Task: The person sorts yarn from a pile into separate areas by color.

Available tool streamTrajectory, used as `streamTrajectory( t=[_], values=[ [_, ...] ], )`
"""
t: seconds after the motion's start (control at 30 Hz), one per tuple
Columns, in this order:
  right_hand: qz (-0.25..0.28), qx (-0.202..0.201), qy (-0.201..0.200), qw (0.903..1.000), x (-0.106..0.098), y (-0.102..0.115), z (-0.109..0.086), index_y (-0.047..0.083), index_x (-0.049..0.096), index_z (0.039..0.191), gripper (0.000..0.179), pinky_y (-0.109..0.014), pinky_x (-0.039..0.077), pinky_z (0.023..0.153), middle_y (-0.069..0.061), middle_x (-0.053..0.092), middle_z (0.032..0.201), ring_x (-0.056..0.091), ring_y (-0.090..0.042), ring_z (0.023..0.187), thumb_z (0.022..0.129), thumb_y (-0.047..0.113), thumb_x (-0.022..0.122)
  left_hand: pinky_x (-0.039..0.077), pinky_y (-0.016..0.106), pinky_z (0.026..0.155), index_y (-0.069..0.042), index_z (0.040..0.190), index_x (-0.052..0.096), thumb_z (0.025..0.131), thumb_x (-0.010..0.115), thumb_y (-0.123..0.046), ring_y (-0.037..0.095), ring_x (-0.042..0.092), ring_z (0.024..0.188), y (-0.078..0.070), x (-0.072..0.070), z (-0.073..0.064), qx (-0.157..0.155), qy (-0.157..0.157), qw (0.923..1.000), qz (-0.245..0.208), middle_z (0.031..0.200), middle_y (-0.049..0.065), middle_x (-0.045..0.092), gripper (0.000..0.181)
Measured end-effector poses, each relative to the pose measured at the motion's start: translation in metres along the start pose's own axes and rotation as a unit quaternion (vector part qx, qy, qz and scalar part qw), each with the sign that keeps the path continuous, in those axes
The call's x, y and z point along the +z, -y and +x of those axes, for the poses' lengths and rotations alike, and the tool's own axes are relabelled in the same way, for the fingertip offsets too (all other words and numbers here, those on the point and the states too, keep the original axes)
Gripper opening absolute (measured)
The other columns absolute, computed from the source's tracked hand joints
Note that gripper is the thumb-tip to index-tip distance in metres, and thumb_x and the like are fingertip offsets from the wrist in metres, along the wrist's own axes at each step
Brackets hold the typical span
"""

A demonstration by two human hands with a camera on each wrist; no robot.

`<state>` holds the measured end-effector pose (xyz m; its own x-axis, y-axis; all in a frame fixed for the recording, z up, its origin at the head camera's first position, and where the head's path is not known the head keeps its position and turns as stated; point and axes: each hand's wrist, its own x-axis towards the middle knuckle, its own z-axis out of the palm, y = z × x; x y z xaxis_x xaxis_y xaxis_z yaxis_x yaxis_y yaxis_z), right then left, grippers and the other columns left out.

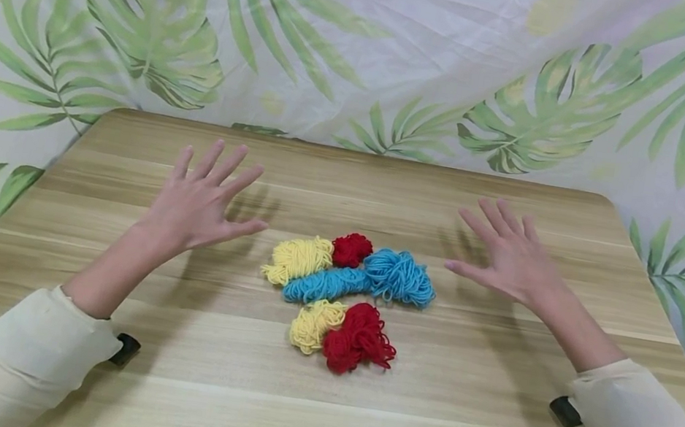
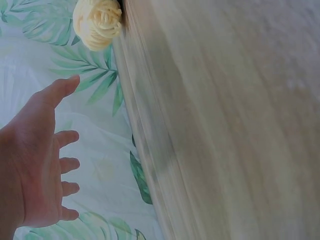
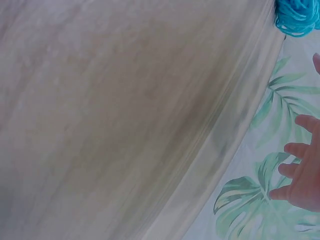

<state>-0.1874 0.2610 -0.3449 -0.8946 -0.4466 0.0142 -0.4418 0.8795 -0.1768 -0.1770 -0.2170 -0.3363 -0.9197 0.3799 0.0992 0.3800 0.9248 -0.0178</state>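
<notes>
Several bundles of yarn lie together mid-table. At the back are a larger yellow yarn bundle (image 1: 301, 260), a small red one (image 1: 352, 250) and a round blue one (image 1: 401, 277), with a long blue bundle (image 1: 326, 285) across their front. Nearer me, a small yellow bundle (image 1: 314, 326) sits against a red bundle (image 1: 360, 339). My left hand (image 1: 201, 200) hovers left of the pile, fingers spread, holding nothing; its thumb points toward the larger yellow bundle (image 2: 98, 24). To the right, my right hand (image 1: 512, 257) is likewise spread over the table, its thumb close to the round blue bundle (image 3: 298, 17).
The yarn lies on a wood-grain table (image 1: 209, 393) with rounded far corners. Behind it hangs a pale cloth (image 1: 421, 41) printed with green leaves. Dark devices show at the left cuff (image 1: 125, 351) and the right cuff (image 1: 565, 412).
</notes>
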Motion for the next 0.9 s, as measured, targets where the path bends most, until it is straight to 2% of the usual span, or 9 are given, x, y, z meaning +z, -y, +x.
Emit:
streamTrajectory(
  t=[0.17,0.33,0.67,0.9],
  values=[
    [-0.008,-0.006,0.002,0.9999,0.001,0.005,0.0,0.015,0.034,0.163,0.091,-0.071,0.008,0.121,-0.02,0.018,0.171,0.011,-0.045,0.157,0.093,0.063,0.064,0.004,0.068,0.123,-0.017,0.164,0.032,0.095,0.055,-0.068,0.044,0.008,0.157,-0.005,-0.001,0.002,0.005,0.015,0.9999,0.004,0.172,0.015,0.015,0.089],
    [-0.013,-0.02,-0.007,0.9997,0.004,0.008,0.001,0.014,0.037,0.162,0.089,-0.068,0.014,0.122,-0.02,0.023,0.169,0.017,-0.044,0.156,0.092,0.062,0.064,0.003,0.067,0.123,-0.015,0.164,0.033,0.096,0.057,-0.064,0.043,0.007,0.157,-0.008,0.001,0.004,0.02,0.014,0.9997,-0.002,0.172,0.016,0.015,0.087],
    [-0.002,-0.08,-0.025,0.9965,0.008,0.011,0.005,0.011,0.044,0.158,0.084,-0.064,0.034,0.116,-0.023,0.04,0.161,0.036,-0.044,0.147,0.092,0.059,0.066,0.014,0.067,0.122,-0.012,0.159,0.042,0.096,0.062,-0.059,0.046,0.024,0.153,-0.019,0.003,0.009,0.05,-0.005,0.9986,-0.019,0.165,0.021,0.032,0.081],
    [0.018,-0.097,-0.014,0.995,0.009,0.02,0.007,0.011,0.043,0.158,0.084,-0.065,0.038,0.112,-0.02,0.044,0.159,0.042,-0.043,0.145,0.094,0.061,0.063,0.018,0.067,0.121,-0.012,0.157,0.045,0.096,0.065,-0.057,0.046,0.028,0.151,-0.028,0.003,0.012,0.057,-0.003,0.9978,-0.033,0.163,0.022,0.036,0.078]
  ],
)
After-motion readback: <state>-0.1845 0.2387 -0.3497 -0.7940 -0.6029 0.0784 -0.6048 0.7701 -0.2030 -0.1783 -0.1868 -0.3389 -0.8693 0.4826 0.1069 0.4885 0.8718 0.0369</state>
